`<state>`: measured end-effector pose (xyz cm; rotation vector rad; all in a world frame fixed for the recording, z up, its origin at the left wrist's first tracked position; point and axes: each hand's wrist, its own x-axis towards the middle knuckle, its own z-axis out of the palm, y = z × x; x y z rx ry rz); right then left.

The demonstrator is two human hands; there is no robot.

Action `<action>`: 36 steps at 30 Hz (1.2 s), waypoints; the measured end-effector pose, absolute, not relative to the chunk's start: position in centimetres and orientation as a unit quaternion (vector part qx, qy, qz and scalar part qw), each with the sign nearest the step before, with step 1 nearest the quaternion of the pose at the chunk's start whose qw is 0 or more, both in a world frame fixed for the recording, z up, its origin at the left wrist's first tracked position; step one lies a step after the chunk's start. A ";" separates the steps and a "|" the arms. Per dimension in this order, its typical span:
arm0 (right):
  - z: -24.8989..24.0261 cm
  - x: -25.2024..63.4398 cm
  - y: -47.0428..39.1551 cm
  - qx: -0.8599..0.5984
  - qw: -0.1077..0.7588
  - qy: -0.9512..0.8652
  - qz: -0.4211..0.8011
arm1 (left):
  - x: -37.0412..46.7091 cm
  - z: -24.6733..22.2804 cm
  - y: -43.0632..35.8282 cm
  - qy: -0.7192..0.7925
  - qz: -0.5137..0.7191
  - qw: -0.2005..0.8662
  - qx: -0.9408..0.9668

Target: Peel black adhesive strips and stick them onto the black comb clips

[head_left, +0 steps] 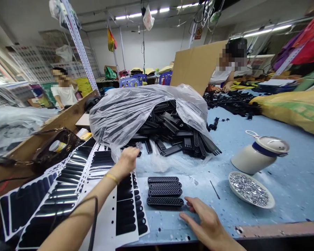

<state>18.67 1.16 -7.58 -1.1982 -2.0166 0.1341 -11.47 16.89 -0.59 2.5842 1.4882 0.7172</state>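
White dish [271, 202] heaped with silver bits [248, 189]; translucent bag [120, 113], black strips [169, 129] inside.

legible text: none. one wall sign [198, 33], hanging at the back, is showing yellow above red, its lettering remaining too small for reading. one black piece [181, 125], lying mid-view, is bearing a small pale mark, not resolving into letters. one yellow sack [298, 109], lying at right, is carrying green markings, no words showing clearly.
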 end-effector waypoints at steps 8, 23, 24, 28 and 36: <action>-5.0 19.0 -1.2 -0.453 0.450 -0.769 0.003 | -12.0 1.7 22.3 0.539 0.157 0.001 0.828; -0.9 15.5 -3.2 -0.467 0.336 -0.769 0.277 | -6.2 2.1 -0.3 0.254 0.112 0.083 0.957; -1.3 15.6 -3.3 -0.476 0.328 -0.770 0.271 | -6.4 1.4 -0.4 0.273 0.115 0.103 0.949; -3.1 16.0 -2.6 -0.486 0.346 -0.773 0.218 | -8.0 -1.9 0.7 0.364 0.154 0.147 0.907; -5.8 17.6 -0.9 -0.517 0.351 -0.776 0.086 | -8.8 -6.1 0.9 0.434 0.304 0.085 0.843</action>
